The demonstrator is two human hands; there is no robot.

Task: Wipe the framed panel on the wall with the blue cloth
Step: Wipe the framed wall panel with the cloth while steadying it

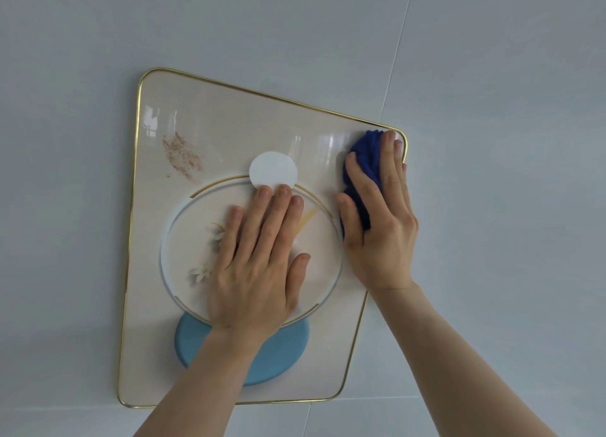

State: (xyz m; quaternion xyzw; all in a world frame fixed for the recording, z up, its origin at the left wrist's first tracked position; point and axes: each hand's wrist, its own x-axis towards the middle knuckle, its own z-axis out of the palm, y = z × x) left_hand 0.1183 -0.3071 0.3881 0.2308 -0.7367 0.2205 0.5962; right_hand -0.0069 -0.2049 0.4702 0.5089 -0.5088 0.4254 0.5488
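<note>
A home, likely: decorative framed panel [210, 134] (gold-rimmed) on tiled wall [492, 59].

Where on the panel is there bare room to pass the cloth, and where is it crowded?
Free: the strip under the top gold edge, between the brown smudge and the blue cloth; also the left margin beside the big ring. Crowded: the middle, under the flat left hand, and the right edge, under the right hand.
</note>
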